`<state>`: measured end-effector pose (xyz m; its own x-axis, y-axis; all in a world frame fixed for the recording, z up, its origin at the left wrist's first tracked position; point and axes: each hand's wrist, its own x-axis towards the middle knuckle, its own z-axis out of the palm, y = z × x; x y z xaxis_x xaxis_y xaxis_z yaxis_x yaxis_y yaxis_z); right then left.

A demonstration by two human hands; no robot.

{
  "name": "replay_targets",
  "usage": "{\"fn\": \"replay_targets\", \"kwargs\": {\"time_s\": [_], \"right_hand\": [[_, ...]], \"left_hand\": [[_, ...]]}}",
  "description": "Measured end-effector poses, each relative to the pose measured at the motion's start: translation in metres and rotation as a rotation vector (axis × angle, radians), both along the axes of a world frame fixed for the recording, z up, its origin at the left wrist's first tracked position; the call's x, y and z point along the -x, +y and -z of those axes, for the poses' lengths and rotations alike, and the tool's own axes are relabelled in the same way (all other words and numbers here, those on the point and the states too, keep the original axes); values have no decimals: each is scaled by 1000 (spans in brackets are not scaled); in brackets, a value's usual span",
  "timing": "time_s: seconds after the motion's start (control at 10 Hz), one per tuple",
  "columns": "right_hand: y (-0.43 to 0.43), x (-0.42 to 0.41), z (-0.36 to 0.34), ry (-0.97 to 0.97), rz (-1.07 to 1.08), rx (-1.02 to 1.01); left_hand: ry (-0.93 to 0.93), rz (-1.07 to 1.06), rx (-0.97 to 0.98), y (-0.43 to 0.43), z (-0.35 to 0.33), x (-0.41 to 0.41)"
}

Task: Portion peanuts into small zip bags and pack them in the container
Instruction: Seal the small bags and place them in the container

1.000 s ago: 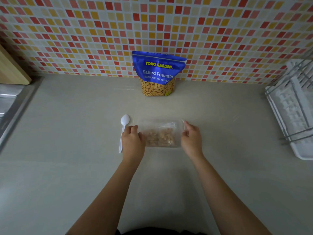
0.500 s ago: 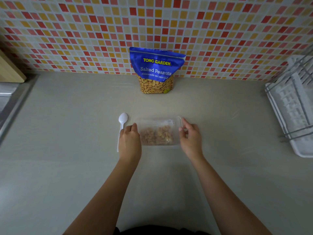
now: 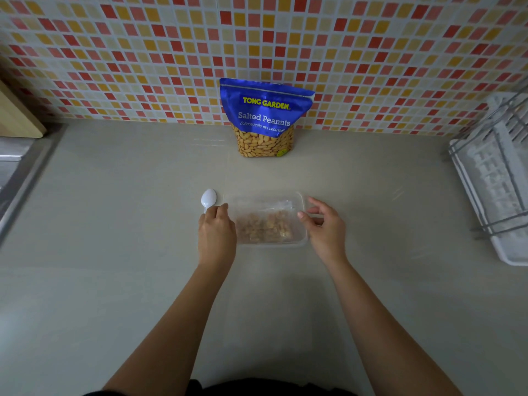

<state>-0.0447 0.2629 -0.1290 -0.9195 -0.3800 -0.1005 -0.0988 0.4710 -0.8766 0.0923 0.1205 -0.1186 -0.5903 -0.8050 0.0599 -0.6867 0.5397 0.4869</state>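
A clear plastic container (image 3: 299,200) sits on the counter in front of me, with bagged peanuts (image 3: 265,228) showing through it. My left hand (image 3: 217,235) is curled over its left rim, fingers bent down. At its right end my right hand (image 3: 325,230) has the fingers spread, only the thumb near the rim. The blue Salted Peanuts pouch (image 3: 265,118) stands upright against the tiled wall behind. A white plastic spoon (image 3: 208,198) lies left of the container, its handle hidden under my left hand.
A white dish rack (image 3: 497,178) fills the right edge of the counter. A steel sink edge (image 3: 11,167) and a wooden board (image 3: 17,118) are at the far left. The beige counter stretches wide toward me.
My right hand has opened and lifted its fingers off the container's right end. The left hand stays at the left rim.
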Motion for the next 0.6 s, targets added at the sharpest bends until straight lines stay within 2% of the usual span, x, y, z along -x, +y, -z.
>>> {"fn": "replay_targets", "kwargs": {"time_s": [0.1, 0.3, 0.5, 0.6], "right_hand": [[3, -2, 4, -4, -4, -58], [13, -11, 11, -40, -20, -18], [12, -18, 11, 97, -75, -56], [17, -17, 15, 138, -62, -74]], "left_hand": [[-6, 22, -11, 1, -1, -1], [51, 33, -13, 0, 8, -13], [-43, 123, 1, 2, 1, -13], [-85, 73, -8, 0, -3, -12]]}}
